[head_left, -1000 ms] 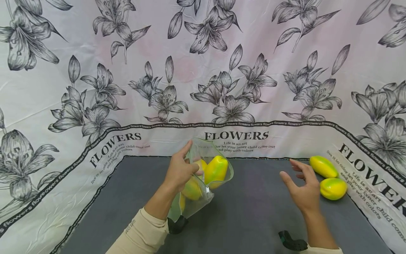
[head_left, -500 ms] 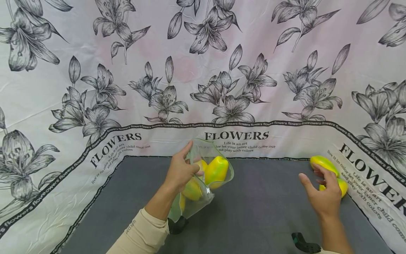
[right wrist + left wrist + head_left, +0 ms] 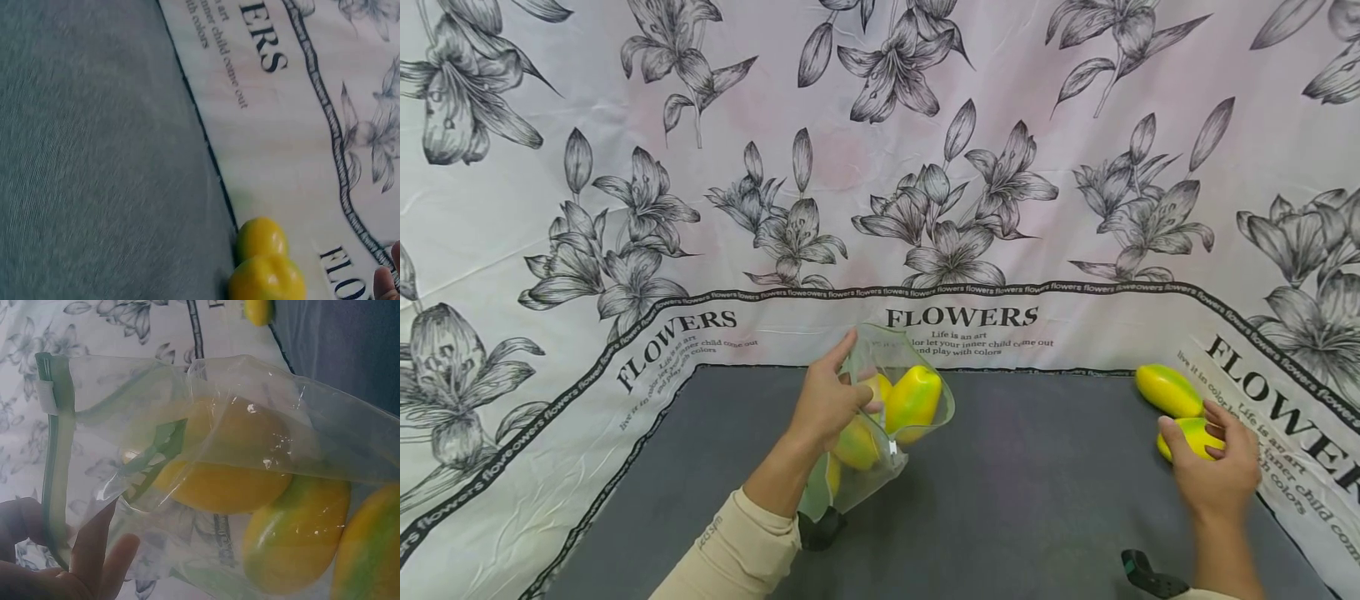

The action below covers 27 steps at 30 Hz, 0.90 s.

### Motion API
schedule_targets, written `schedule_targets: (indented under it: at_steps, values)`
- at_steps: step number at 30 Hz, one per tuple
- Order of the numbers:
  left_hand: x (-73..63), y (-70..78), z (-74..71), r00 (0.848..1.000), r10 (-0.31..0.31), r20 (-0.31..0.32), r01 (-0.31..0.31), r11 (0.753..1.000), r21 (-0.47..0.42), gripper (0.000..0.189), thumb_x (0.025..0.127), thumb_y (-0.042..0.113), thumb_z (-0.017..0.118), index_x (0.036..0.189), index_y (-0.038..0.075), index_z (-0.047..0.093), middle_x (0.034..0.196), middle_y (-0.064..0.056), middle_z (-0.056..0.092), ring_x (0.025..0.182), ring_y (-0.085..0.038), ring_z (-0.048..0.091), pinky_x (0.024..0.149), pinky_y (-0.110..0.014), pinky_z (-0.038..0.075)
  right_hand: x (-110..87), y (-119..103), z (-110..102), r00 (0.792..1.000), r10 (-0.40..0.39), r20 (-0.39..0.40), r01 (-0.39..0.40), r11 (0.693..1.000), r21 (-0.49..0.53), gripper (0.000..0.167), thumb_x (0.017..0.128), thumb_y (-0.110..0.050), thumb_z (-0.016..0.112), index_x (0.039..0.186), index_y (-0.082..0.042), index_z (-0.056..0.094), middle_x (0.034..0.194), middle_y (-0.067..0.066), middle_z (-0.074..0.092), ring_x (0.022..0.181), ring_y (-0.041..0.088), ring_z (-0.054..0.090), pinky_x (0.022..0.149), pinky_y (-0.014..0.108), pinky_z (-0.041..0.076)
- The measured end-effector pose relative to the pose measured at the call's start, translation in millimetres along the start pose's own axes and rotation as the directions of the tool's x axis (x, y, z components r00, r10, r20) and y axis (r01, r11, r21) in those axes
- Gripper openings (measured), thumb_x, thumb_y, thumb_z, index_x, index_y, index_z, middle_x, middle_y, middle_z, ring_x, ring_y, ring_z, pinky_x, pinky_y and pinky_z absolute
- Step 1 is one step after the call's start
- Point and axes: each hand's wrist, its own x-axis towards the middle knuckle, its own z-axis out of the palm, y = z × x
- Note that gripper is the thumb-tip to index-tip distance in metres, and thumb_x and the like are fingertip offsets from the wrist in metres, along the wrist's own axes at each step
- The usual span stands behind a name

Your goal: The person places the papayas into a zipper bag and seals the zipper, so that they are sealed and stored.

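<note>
The left hand (image 3: 829,404) pinches a clear plastic bag (image 3: 871,483) with oval yellow-green fruits (image 3: 916,398) inside. The right hand (image 3: 1219,477), fingers spread, is just beside a loose yellow-green fruit (image 3: 1199,433).

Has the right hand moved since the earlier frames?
Yes, rightward: in the head view, the right hand sits closer to the right edge of the gray tabletop, partly covering the nearer loose fruit.

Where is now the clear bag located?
In the head view, the bag is just below centre, held by the left hand, left of two loose yellow fruits.
</note>
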Motion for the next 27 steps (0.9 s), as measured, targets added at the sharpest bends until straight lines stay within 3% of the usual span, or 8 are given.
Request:
schedule_targets:
  at_steps: [4,7,11,15,21,27]
  values:
    - [0.3,-1.4,0.1,1.000,0.002,0.003,-0.002,1.000,-0.001,0.094,0.074,-0.020,0.052,0.154,0.020,0.024,0.158,-0.004,0.015,0.118,-0.026,0.055,0.063,-0.033,0.057,1.9,17,-1,0.996,0.085,-0.019,-0.086,0.995,-0.050,0.058,0.083,-0.026,0.073,0.138,-0.014,0.055,0.119,-0.016,0.041,0.108,0.004,0.041,0.090,0.018,0.036]
    - [0.2,-2.0,0.3,1.000,0.005,0.003,-0.005,1.000,0.000,0.093,0.074,-0.020,0.052,0.154,0.019,0.024,0.158,-0.004,0.015,0.118,-0.026,0.055,0.062,-0.033,0.057,2.3,27,-1,0.993,0.104,-0.049,-0.108,0.991,-0.077,0.059,0.083,-0.026,0.073,0.138,-0.015,0.055,0.119,-0.013,0.040,0.105,0.005,0.040,0.091,0.021,0.035]
    - [0.0,-1.6,0.7,1.000,0.004,0.004,-0.004,1.000,-0.001,0.093,0.074,-0.020,0.051,0.154,0.019,0.025,0.158,-0.004,0.016,0.118,-0.027,0.055,0.062,-0.033,0.057,3.2,39,-2,0.985,0.162,-0.062,-0.168,0.981,-0.101,0.063,0.083,-0.028,0.072,0.141,-0.015,0.051,0.130,0.005,0.043,0.113,0.021,0.041,0.097,0.036,0.031]
    - [-0.1,-0.9,0.7,1.000,-0.002,0.006,0.002,1.000,-0.002,0.093,0.075,-0.020,0.051,0.154,0.020,0.025,0.158,-0.005,0.016,0.117,-0.027,0.055,0.061,-0.032,0.057,4.4,51,-2,0.969,0.244,-0.027,-0.246,0.961,-0.129,0.070,0.085,-0.033,0.069,0.147,-0.016,0.041,0.140,0.020,0.035,0.123,0.036,0.036,0.103,0.047,0.028]
    - [0.6,-0.4,0.8,1.000,0.004,0.010,-0.004,1.000,-0.007,0.093,0.074,-0.020,0.052,0.154,0.019,0.024,0.158,-0.004,0.016,0.119,-0.028,0.054,0.064,-0.035,0.057,6.4,67,-2,0.945,0.327,0.001,-0.323,0.933,-0.158,0.079,0.085,-0.037,0.068,0.151,-0.016,0.032,0.142,0.022,0.031,0.122,0.038,0.035,0.102,0.048,0.028]
    - [0.8,-0.9,0.6,1.000,0.005,0.008,-0.005,1.000,-0.005,0.093,0.074,-0.020,0.051,0.154,0.018,0.024,0.157,-0.004,0.017,0.118,-0.027,0.054,0.065,-0.036,0.058,12.8,71,0,0.900,0.431,0.070,-0.413,0.892,-0.185,0.090,0.084,-0.045,0.066,0.156,-0.017,0.018,0.150,0.022,0.022,0.128,0.040,0.031,0.105,0.053,0.027]
